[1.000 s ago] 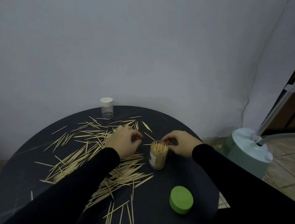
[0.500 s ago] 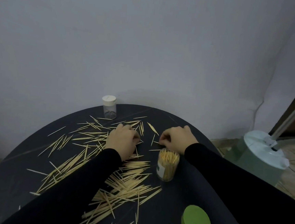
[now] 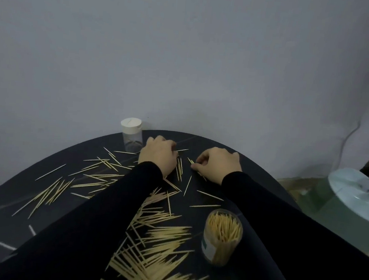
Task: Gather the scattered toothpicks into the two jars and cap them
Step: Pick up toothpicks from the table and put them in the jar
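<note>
Beyond the clear open jar (image 3: 222, 237), its label unreadable, wooden toothpicks (image 3: 191, 161) are pinched by the right hand (image 3: 218, 167); the left hand (image 3: 158, 155) grip cannot be told.

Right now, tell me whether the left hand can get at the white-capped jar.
Probably yes. The left hand sits just right of the white-capped jar at the table's far edge, and nothing stands between them; only loose toothpicks lie nearby.

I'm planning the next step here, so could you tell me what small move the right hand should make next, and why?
Probably carry its pinched toothpicks to the open jar and drop them in. The right hand already pinches a few at the table's far side, and that jar stands uncapped just nearer, partly filled, while the small jar is capped.
</note>
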`<state>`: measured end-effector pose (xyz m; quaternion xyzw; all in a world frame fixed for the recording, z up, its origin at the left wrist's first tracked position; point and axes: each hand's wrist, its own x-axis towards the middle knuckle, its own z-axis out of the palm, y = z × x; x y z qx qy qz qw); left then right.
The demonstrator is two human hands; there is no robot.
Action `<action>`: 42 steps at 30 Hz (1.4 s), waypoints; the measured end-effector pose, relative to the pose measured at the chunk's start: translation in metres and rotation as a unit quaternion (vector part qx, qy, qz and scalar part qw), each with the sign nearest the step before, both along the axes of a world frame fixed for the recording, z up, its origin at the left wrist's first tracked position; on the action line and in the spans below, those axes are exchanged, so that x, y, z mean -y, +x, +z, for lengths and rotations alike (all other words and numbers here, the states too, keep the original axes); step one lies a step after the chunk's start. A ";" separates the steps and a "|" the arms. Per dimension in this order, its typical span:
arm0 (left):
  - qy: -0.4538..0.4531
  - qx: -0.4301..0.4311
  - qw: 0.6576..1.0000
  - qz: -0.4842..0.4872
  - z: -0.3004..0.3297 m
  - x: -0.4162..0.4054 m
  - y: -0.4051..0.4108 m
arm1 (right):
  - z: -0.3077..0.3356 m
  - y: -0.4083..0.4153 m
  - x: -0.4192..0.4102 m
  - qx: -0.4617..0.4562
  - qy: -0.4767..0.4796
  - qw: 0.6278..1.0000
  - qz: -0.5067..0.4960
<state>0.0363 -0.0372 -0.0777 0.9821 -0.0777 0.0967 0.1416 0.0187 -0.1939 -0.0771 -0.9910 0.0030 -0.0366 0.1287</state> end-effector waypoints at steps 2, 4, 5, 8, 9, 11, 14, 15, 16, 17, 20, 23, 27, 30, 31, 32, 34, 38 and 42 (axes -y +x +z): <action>0.013 -0.014 1.000 -0.011 -0.002 0.003 0.012 | 0.000 0.004 0.001 0.003 0.009 1.000 0.003; 0.035 -0.035 0.998 -0.024 -0.003 0.005 0.020 | 0.000 0.006 0.004 0.003 0.009 1.000 0.014; 0.032 -0.045 0.998 -0.031 -0.004 0.006 0.023 | 0.001 0.006 0.006 -0.001 0.010 1.000 0.021; -0.012 -0.053 0.996 -0.064 -0.003 0.005 0.024 | 0.002 0.005 0.011 -0.009 0.023 0.999 0.034; -0.013 -0.050 0.995 -0.082 -0.002 0.005 0.022 | 0.003 0.003 0.013 -0.009 0.024 0.999 0.037; 0.011 -0.037 0.992 -0.122 -0.001 0.002 0.016 | 0.004 0.000 0.015 -0.012 0.012 0.999 0.050; 0.056 -0.015 0.985 -0.162 0.000 -0.006 0.005 | 0.010 -0.006 0.017 -0.038 0.010 0.996 0.079; 0.061 -0.013 0.984 -0.167 0.000 -0.008 0.002 | 0.012 -0.009 0.017 -0.049 0.012 0.995 0.088; 0.063 -0.013 0.984 -0.169 0.001 -0.012 -0.003 | 0.014 -0.013 0.015 -0.056 0.008 0.994 0.097; 0.062 -0.012 0.984 -0.169 0.001 -0.016 -0.008 | 0.015 -0.016 0.015 -0.059 0.000 0.993 0.103; 0.073 0.001 0.983 -0.166 0.000 -0.025 -0.023 | 0.019 -0.030 0.013 -0.057 -0.019 0.991 0.123; 0.091 -0.011 0.982 -0.165 0.003 -0.030 -0.042 | 0.022 -0.044 0.013 -0.056 -0.026 0.989 0.134; 0.118 -0.030 0.978 -0.172 0.006 -0.036 -0.063 | 0.024 -0.060 0.009 -0.057 -0.035 0.988 0.139; 0.138 -0.070 0.971 -0.180 0.009 -0.042 -0.077 | 0.025 -0.072 0.009 -0.083 -0.046 0.985 0.145; 0.144 -0.082 0.969 -0.186 0.010 -0.044 -0.081 | 0.025 -0.076 0.009 -0.099 -0.047 0.983 0.148; 0.145 -0.092 0.966 -0.192 0.011 -0.046 -0.086 | 0.026 -0.079 0.009 -0.111 -0.050 0.981 0.151; 0.137 -0.112 0.963 -0.203 0.013 -0.049 -0.091 | 0.027 -0.083 0.010 -0.122 -0.065 0.978 0.155; 0.157 -0.113 0.957 -0.217 0.015 -0.049 -0.096 | 0.025 -0.084 0.008 -0.100 -0.066 0.979 0.163; 0.185 -0.065 0.954 -0.226 0.018 -0.043 -0.100 | 0.021 -0.084 0.008 -0.079 -0.075 0.980 0.167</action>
